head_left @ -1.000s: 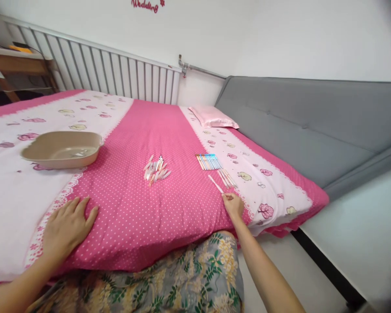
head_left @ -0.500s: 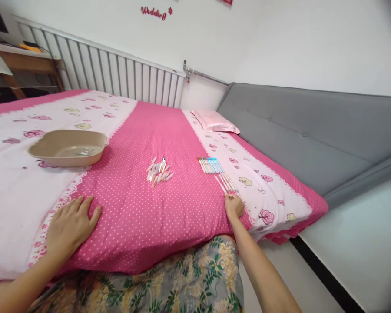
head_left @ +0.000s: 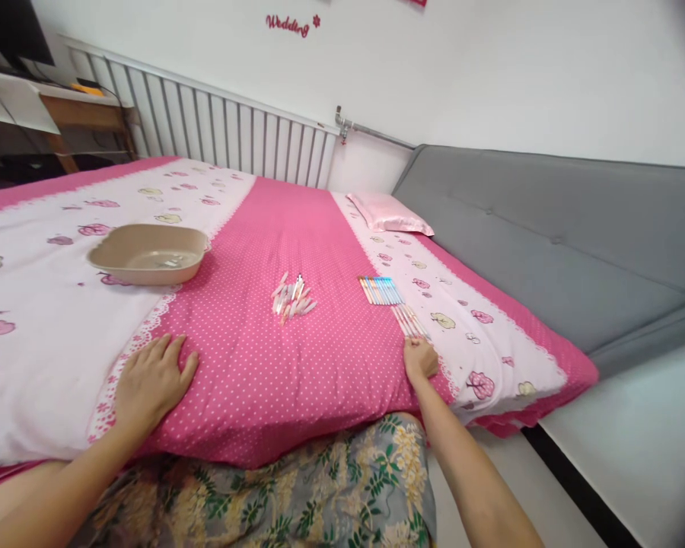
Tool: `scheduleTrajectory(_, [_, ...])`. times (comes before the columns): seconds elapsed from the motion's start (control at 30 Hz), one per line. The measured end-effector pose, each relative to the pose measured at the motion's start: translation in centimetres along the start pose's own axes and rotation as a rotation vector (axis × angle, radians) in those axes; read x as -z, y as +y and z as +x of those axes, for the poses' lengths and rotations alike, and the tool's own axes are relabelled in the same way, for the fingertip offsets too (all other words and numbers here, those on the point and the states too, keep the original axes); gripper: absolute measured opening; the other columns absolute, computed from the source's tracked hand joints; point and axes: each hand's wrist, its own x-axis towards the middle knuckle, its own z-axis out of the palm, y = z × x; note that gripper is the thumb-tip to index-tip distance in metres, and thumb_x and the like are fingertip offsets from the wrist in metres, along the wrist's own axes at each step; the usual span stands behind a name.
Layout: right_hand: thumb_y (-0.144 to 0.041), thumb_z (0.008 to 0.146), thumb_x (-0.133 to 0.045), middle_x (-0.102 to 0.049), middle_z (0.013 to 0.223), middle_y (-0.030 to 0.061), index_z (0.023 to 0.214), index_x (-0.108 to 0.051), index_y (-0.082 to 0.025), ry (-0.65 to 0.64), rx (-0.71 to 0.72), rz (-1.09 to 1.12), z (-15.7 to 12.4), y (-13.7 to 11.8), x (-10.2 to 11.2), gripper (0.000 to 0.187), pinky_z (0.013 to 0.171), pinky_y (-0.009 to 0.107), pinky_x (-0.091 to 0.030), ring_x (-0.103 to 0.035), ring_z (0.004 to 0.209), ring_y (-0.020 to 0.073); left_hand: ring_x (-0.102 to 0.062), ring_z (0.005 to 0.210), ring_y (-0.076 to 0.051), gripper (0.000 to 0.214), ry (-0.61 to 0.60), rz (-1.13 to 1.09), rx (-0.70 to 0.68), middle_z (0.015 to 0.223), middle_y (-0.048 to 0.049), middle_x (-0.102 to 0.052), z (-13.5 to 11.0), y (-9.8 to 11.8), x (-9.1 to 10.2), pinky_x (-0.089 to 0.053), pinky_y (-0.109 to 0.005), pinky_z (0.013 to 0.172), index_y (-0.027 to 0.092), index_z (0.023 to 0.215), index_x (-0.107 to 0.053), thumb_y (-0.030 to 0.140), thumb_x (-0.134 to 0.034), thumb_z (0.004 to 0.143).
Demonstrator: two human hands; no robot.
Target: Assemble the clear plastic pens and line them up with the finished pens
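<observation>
My left hand lies flat on the bed's edge with its fingers stretched out, holding nothing. At the near end of a row of pale pens, my right hand is closed in a pinch on the lower end of the leftmost pen; the fingertips partly hide it. Just beyond that row, more pens with blue to brown tops lie side by side. To the left, a loose pile of pale pens is spread in mixed directions on the pink dotted sheet.
A beige plastic basin stands on the bed to the left, with something small and clear inside. A pink pillow rests near the grey headboard. Behind are a white railing and a wooden desk.
My right hand has brought the leftmost pale pen in against its row; before, it lay slightly apart at an angle. The view has shifted a little left. My left hand stays on the bed.
</observation>
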Motion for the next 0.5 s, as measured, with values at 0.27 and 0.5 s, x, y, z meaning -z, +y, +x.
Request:
scheduleTrajectory(0.27, [-0.041,0.082,-0.046,-0.064,0.104,0.0174,0.109,-0.060,-0.012,0.096,0.151,0.046,-1.8,1.3,-0.4,0.043,0.080,0.038,-0.042,-0.057,0.095,0.0288,-0.048,0.117,-0.030,0.057,-0.048,-0.047,0.048,0.124,-0.0194,-0.056,-0.4,0.3,0.5,-0.030,-0.040,0.102,0.005,0.122,-0.054,0.044,-0.027,0.089])
scheduleTrajectory(0.5, [-0.041,0.085,-0.038,-0.043,0.131,0.0256,0.132,-0.036,0.000,0.043,0.254,-0.022,-6.0,3.4,-0.8,0.063,0.100,0.046,-0.027,-0.037,0.122,0.0359,-0.047,0.118,-0.030,0.053,-0.045,-0.117,0.081,0.125,-0.0188,-0.055,-1.0,0.8,1.4,-0.030,-0.041,0.102,0.007,0.121,-0.055,0.041,-0.033,0.087])
